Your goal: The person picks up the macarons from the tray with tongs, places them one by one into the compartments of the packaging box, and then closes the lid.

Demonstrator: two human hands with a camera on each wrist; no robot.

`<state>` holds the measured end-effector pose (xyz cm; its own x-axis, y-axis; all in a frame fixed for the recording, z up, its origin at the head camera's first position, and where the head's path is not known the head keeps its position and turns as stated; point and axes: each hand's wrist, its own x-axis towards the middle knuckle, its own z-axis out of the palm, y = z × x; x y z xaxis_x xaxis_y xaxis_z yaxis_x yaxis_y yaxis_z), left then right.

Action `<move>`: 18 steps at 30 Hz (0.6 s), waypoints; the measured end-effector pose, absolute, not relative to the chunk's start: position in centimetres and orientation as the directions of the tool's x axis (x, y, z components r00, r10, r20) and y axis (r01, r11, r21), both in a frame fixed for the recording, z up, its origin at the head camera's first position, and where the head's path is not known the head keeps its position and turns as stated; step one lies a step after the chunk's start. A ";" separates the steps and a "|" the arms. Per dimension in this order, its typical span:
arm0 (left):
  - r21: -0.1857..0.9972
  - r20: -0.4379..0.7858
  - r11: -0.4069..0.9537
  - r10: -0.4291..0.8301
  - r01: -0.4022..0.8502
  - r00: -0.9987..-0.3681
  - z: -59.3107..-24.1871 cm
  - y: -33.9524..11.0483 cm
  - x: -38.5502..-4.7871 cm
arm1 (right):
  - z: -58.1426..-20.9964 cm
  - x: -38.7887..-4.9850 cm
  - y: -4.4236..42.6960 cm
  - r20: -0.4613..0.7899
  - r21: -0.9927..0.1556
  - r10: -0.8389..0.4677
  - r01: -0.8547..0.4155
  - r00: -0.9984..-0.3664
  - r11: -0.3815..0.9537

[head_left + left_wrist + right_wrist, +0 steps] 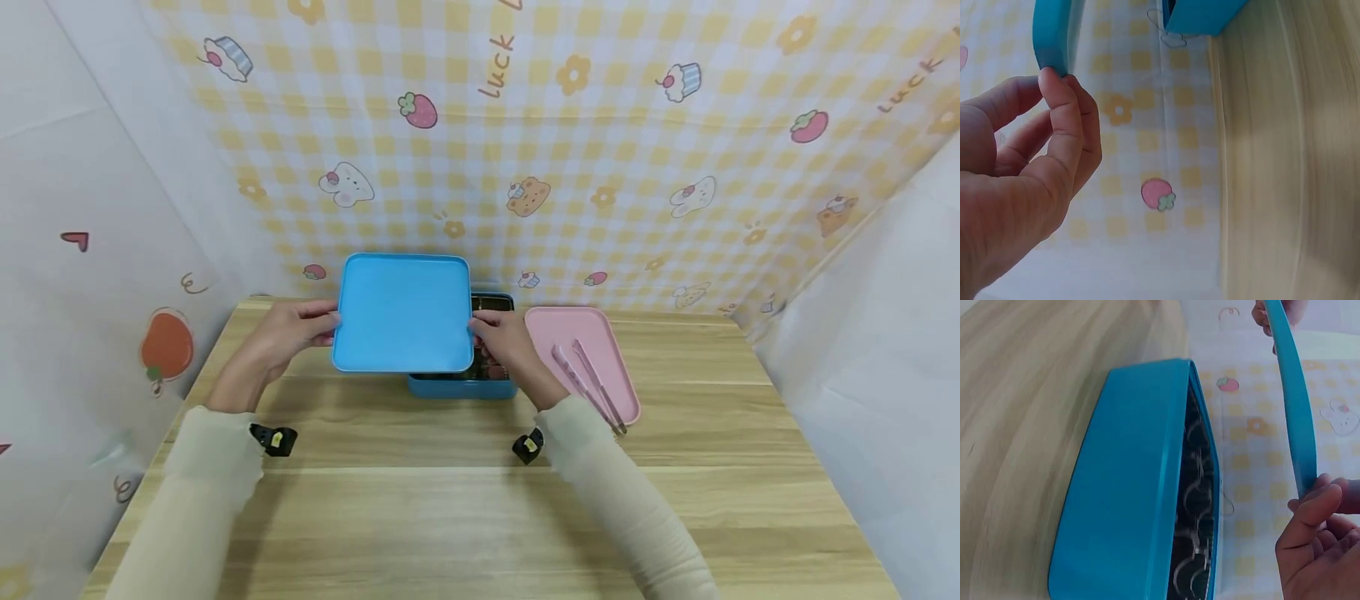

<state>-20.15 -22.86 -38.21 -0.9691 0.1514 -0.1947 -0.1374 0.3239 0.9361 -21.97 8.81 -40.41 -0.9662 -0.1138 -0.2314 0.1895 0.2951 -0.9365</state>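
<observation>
A square blue lid point(402, 312) is held up between both hands, its flat face toward the head camera. My left hand point(288, 337) pinches its left edge between thumb and fingers; the left wrist view shows this grip on the lid's rim point(1050, 37). At the opposite edge, my right hand point(513, 346) pinches the rim. Behind and below the lid stands a blue box point(461, 389) without cover, partly hidden by the lid and right hand. In the right wrist view the box wall point(1119, 469) shows, with a dark, glossy insert point(1196, 487) of rounded hollows inside.
To the right of the box lies a pink tray point(543, 321). A slim two-armed utensil point(588, 383), like tongs, rests on it and overhangs its front edge. The wooden table point(420, 517) meets a checked cloth backdrop point(465, 150); white cloth hangs at both sides.
</observation>
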 end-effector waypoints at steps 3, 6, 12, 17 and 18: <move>0.938 -0.190 0.321 0.159 -0.131 -0.969 -38.3 -22.2 -20.4 | -40.5 -22.2 9.5 -0.195 -0.936 -0.107 0.153 -0.975 0.316; 0.938 -0.180 0.325 0.162 -0.120 -0.970 -38.3 -21.7 -20.5 | -40.5 -22.3 10.1 -0.181 -0.935 -0.101 0.140 -0.978 0.326; 0.933 -0.160 0.350 0.190 -0.085 -0.969 -37.9 -20.9 -20.5 | -40.5 -22.4 11.0 -0.170 -0.932 -0.086 0.132 -0.982 0.338; 0.912 -0.162 0.406 0.205 -0.067 -0.965 -37.3 -20.3 -20.6 | -40.0 -22.4 11.7 -0.145 -0.944 -0.081 0.113 -0.986 0.309; 0.907 -0.165 0.416 0.207 -0.065 -0.964 -37.2 -20.2 -20.6 | -39.9 -22.5 11.9 -0.145 -0.946 -0.078 0.115 -0.986 0.302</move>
